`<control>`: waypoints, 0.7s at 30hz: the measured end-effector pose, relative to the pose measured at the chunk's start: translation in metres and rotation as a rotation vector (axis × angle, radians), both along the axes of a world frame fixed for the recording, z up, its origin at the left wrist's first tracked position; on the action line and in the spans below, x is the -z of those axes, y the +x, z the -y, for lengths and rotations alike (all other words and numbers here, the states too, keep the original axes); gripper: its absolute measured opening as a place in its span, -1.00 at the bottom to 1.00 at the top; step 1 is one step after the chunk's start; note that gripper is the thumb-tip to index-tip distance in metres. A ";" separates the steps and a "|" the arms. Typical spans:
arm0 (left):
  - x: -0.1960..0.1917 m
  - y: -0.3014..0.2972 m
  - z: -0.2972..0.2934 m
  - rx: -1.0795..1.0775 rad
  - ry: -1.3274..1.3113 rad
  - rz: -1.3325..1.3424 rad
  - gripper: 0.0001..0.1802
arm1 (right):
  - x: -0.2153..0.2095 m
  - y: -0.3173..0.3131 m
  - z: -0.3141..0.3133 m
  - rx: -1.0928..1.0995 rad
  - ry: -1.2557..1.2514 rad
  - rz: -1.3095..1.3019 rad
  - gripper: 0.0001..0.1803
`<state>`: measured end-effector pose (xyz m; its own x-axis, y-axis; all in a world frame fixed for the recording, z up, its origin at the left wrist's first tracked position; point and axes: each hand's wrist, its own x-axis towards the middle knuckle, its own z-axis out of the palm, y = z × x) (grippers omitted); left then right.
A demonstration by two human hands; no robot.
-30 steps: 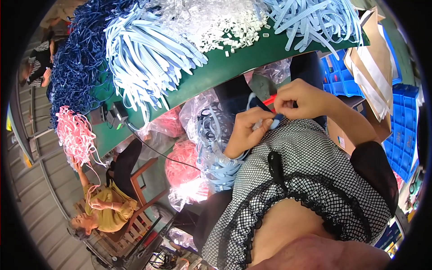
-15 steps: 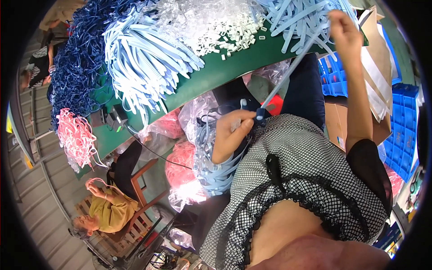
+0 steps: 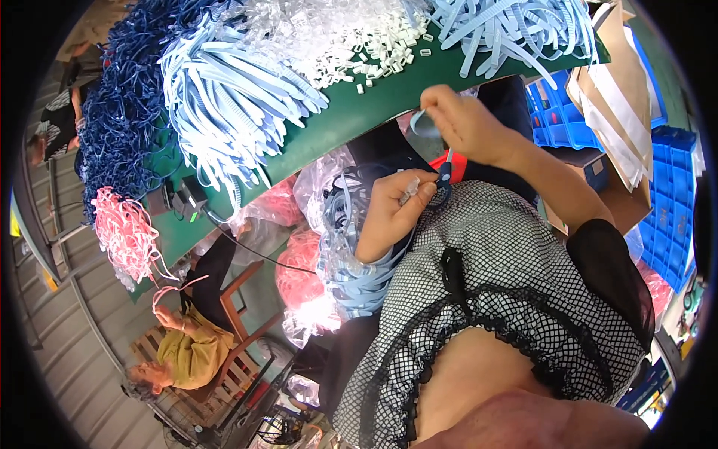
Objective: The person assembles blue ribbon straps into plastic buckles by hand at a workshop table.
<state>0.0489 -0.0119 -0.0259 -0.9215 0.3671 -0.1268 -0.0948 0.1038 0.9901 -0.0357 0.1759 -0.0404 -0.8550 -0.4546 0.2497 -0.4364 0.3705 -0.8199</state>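
Note:
My left hand (image 3: 390, 213) is closed in front of my waist, its thumb and finger pinching a dark blue strap piece (image 3: 446, 173). A small clear plastic bit (image 3: 410, 190) shows between its fingers. Just above and to the right, my right hand (image 3: 465, 126) is closed on a light blue strap (image 3: 423, 126). One end of this strap curls out past the fingertips. Below the hand, a short pale length runs down to the dark blue piece. Light blue straps in clear plastic (image 3: 355, 277) hang beside my left wrist.
The green table (image 3: 351, 120) bears a light blue strap bundle (image 3: 232, 105), a dark blue cord heap (image 3: 123, 112), white plastic pieces (image 3: 381, 56), more light blue straps (image 3: 516, 30) and pink cords (image 3: 123, 228). Blue crates (image 3: 669, 209) stand right. A seated person (image 3: 187, 344) holds a pink strap.
My right hand has come down and left, close to my left hand. The light blue strap, stretched long before, now shows as a short length and a curl. My left hand has barely shifted.

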 end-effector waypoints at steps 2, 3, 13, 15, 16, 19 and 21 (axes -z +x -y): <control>-0.002 -0.001 -0.001 -0.017 0.073 0.092 -0.78 | -0.002 -0.006 -0.003 0.045 -0.020 -0.084 -0.86; -0.001 -0.001 -0.003 -0.017 0.074 0.089 -0.78 | -0.002 -0.004 -0.004 0.069 -0.015 -0.100 -0.86; 0.005 -0.030 -0.001 -0.403 -0.371 -0.503 -0.75 | -0.022 -0.021 -0.039 0.018 -0.327 -0.016 -0.90; 0.002 -0.043 0.006 -0.452 -0.439 -0.500 -0.76 | -0.022 -0.026 -0.045 -0.045 -0.457 0.034 -0.88; 0.001 -0.051 0.007 -0.503 -0.508 -0.496 -0.77 | -0.023 -0.028 -0.046 -0.110 -0.587 0.084 -0.87; 0.009 -0.076 0.008 -0.599 -0.597 -0.631 -0.78 | -0.027 -0.027 -0.038 -0.224 -0.757 0.234 -0.84; 0.008 -0.086 0.004 -0.653 -0.730 -0.672 -0.78 | -0.027 -0.024 -0.033 -0.288 -0.901 0.401 -0.82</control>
